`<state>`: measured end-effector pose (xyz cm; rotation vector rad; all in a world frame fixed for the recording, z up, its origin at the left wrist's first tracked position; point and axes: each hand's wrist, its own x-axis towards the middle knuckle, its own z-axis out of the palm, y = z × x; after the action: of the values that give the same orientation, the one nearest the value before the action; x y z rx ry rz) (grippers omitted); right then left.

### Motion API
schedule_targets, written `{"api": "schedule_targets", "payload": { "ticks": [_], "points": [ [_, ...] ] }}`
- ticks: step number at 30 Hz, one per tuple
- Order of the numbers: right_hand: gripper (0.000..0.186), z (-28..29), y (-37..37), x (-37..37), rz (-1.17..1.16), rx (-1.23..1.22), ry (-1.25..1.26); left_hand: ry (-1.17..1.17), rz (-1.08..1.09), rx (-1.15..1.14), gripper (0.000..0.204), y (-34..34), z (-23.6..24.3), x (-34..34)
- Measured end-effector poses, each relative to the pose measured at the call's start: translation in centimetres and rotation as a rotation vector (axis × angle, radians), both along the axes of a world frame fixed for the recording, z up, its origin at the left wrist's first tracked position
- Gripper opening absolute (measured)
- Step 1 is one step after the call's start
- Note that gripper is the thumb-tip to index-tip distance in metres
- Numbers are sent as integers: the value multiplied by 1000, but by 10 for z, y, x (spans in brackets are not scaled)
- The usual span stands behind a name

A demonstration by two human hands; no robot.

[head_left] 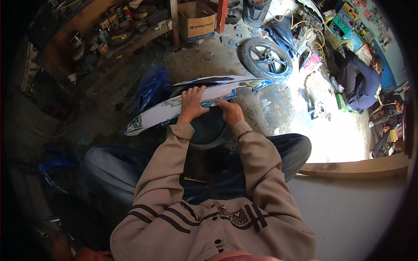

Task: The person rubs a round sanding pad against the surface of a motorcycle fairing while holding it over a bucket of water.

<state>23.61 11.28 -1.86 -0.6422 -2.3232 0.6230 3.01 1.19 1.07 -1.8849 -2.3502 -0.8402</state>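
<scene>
A long, curved motorcycle body panel (159, 114) lies tilted across in front of me, mostly white with worn blue and yellow patches at its tips and edges. My left hand (192, 103) is laid across its middle, fingers over the far edge and thumb on the near side. At the near edge, just right of it, the curled fingers of my right hand (230, 111) grip the panel; whether they also hold something small is hidden. Beneath the panel sits a dark round basin (208, 146), between my bent legs.
Beyond the panel's left part stands a blue body part (152, 87); another blue piece (56, 165) lies far left. A wheel with tyre (266, 58) rests on the floor ahead. A cardboard box (197, 21) is farther back. At right, a person (361, 82) crouches near a sunlit patch.
</scene>
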Motion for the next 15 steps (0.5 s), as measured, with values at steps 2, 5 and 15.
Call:
{"api": "schedule_targets", "payload": {
  "ticks": [2, 5, 15],
  "points": [
    [24, 4, 8, 3, -7, -26, 31, 4, -2, 1, 106, -1, 1, 1],
    [24, 8, 14, 4, -193, -128, -59, 21, -4, 38, 105, -1, 2, 1],
    [22, 5, -4, -1, 93, 70, -123, 73, 10, 7, 107, -2, -2, -2]
  ]
}}
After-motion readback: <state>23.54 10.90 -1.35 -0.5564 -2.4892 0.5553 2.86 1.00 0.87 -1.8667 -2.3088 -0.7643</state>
